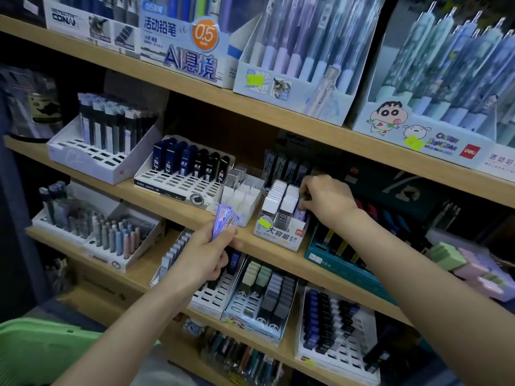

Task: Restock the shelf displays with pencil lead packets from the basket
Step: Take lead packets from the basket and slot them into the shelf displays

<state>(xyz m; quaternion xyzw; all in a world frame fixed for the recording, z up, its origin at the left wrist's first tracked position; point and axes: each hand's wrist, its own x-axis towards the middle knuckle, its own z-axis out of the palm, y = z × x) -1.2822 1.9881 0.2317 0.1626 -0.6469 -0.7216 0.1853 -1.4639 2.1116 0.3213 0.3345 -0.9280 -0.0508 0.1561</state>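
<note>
Wooden shelves [156, 197] of stationery faced us. Our left hand [206, 254] gripped fanned purple pencil lead packets [224, 220]. Our right hand [326, 201] pinched a single purple packet [302, 211] at the white "大容量" deli display box [281, 235] beside its fingertips. Below our left forearm sat the green basket [36, 346].

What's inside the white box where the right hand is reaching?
Two rows of white-capped cases fill the box; the right hand pinches a purple packet at its right side. The hand covers what lies behind.
</note>
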